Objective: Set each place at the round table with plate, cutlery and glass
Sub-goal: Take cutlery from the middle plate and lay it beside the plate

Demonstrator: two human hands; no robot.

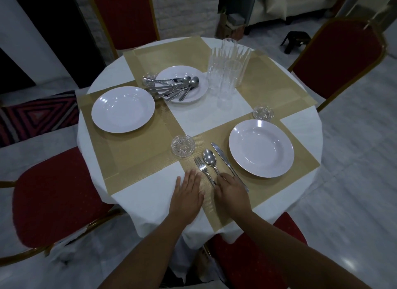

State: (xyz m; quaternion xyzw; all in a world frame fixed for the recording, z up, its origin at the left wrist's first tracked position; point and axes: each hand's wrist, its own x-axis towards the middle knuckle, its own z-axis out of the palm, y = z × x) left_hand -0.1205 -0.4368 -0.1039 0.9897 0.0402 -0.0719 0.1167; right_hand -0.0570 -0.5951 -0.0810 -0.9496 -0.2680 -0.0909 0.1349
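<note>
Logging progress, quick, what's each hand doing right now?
Left hand: open, flat on the placemat.
Right hand: fingers pinching the spoon handle.

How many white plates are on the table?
3: one plate on the left mat, one on the near right mat beside the cutlery, one farther back holding spare cutlery. A stacked plate could be hidden.

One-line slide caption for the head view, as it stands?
Right hand aligns spoon between fork and knife beside the near plate; left hand lies flat.
</note>
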